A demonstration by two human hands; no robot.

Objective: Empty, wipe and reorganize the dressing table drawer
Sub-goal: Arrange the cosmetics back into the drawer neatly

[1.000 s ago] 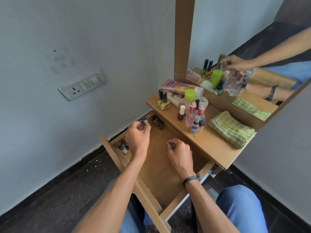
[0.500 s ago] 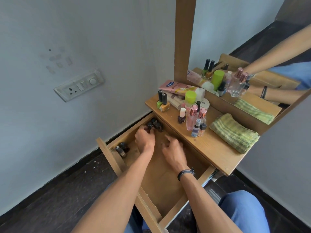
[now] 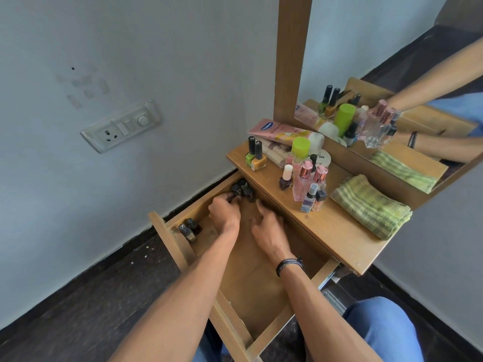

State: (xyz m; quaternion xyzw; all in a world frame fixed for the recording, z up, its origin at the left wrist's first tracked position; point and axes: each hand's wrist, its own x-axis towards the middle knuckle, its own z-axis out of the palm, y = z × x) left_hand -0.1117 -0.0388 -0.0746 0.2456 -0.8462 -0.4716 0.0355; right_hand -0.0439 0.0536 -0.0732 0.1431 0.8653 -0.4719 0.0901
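The wooden drawer (image 3: 264,288) of the dressing table is pulled out over my lap. Several dark nail polish bottles (image 3: 245,189) stand together in its far left corner, and two more dark bottles (image 3: 189,228) stand in the near left corner. My left hand (image 3: 225,212) reaches into the far corner, and its fingertips pinch a dark bottle at the edge of that cluster. My right hand (image 3: 268,229) hovers just to the right inside the drawer, fingers relaxed, index finger stretched toward the same bottles, holding nothing.
On the table top (image 3: 337,231) stand green and orange nail polishes (image 3: 254,158), a pink tube (image 3: 277,130), a lime-capped bottle (image 3: 300,147), pink perfume bottles (image 3: 307,184) and a folded green cloth (image 3: 371,206). A mirror (image 3: 392,74) rises behind them. A switch plate (image 3: 121,126) is on the wall.
My left hand carried a small dark bottle from above the drawer down into the far left corner beside the others. My right hand uncurled and moved forward toward that corner.
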